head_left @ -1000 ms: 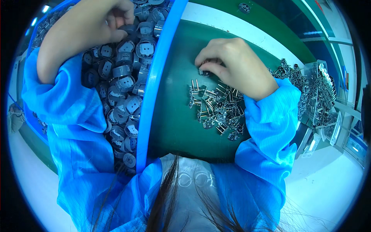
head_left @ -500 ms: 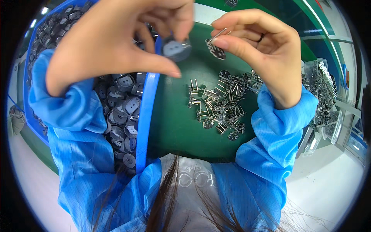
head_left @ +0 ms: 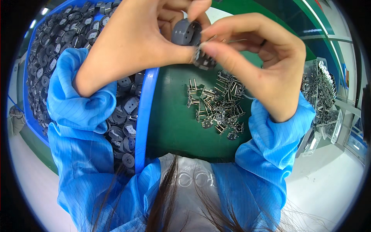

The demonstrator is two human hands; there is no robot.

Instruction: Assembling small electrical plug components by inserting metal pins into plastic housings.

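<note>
Over the far part of the green work surface, my two hands meet. My left hand is closed around a round grey plastic cap with small holes, held between thumb and fingertips. Thumb and forefinger of my right hand pinch a small dark round circuit board with metal pins. The board is right beside the cap and tilted; I cannot tell whether the two touch. Part of the cap is hidden by my left fingers. Below my hands lies a pile of similar pinned circuit boards.
On the left stands a large blue bin full of grey round caps, its wall rising between them and the green surface. Clear plastic containers with more circuit boards stand at the right.
My left hand has moved right with the grey cap, and my right hand has come slightly left and down with the board. Cap and board are now close together.
</note>
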